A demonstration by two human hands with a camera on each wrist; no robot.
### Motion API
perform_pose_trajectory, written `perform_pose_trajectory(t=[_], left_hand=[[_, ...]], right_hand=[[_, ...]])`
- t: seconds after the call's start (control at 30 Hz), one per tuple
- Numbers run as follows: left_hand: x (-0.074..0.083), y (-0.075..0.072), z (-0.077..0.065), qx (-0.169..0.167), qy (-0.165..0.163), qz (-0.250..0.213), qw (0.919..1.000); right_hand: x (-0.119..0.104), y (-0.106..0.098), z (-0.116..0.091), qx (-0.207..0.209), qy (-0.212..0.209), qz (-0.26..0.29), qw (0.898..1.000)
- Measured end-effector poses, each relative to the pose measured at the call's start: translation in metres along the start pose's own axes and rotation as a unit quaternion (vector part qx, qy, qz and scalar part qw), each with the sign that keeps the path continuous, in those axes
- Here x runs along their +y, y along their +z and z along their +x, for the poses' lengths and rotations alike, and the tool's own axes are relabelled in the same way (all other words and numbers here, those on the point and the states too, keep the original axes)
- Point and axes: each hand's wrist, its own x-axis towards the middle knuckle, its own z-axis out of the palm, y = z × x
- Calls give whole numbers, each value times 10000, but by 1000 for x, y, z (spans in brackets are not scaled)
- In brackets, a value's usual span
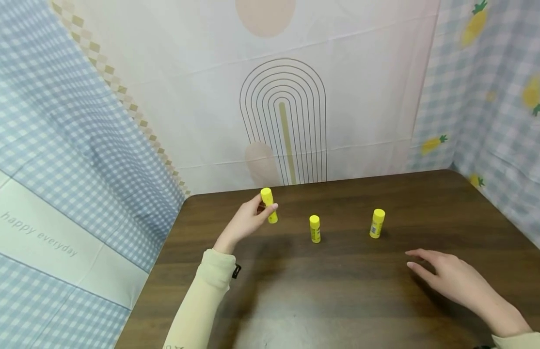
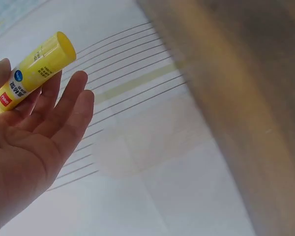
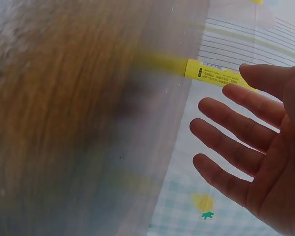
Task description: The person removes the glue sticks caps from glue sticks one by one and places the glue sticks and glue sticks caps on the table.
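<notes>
My left hand (image 1: pixel 246 220) pinches a yellow glue stick (image 1: pixel 267 198) between thumb and fingers, near the back left of the table; the stick leans slightly. Its printed label with a red and a blue mark shows in the left wrist view, where the other fingers (image 2: pixel 71 105) are loosely extended. A second glue stick (image 1: pixel 315 230) stands upright right of that hand. Farther right stands a third glue stick (image 1: pixel 376 224), also upright. My right hand (image 1: pixel 453 276) hovers in front and to the right of it, fingers relaxed and apart, holding nothing.
The dark wooden table (image 1: pixel 340 286) reaches back to a pale curtain (image 1: pixel 361 97) printed with arches. Blue checked cloth (image 1: pixel 78 121) hangs along the left side, and cloth with pineapples (image 1: pixel 505 111) along the right.
</notes>
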Motion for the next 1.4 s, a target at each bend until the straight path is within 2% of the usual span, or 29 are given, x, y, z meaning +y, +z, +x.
perform_pose_trajectory(t=[0.2,0.37,0.6,0.67,0.83,0.93,1.07,1.2,1.4], left_hand=[[13,-6,2,85,222,95,9997],[20,-3,-1,60,696,741,9948],[36,-3,-16,185,1203,1737,9772],[44,-3,-20,224,1366,2074,9684],[64,-3,-31,338,1778,2897,9398],[72,-1,-36,401,1901,3149,9290],[76,1,-41,502,2016,3307,9206],[81,5,-44,521,2146,3329,9167],[86,16,-45,446,2267,3392,9119]], right_hand=[[0,-1,-5,-7,46,8,10000],[-1,-3,-5,-16,17,11,10000],[-4,-6,-1,-97,-30,60,9999],[-5,-8,-1,-113,-10,80,9999],[-5,-10,-2,-119,-17,109,9999],[-8,-12,-2,-101,-20,123,9999],[-17,-13,5,-101,-1,176,9998],[-37,-15,20,5,-56,207,9998],[-84,-10,51,382,-603,75,9974]])
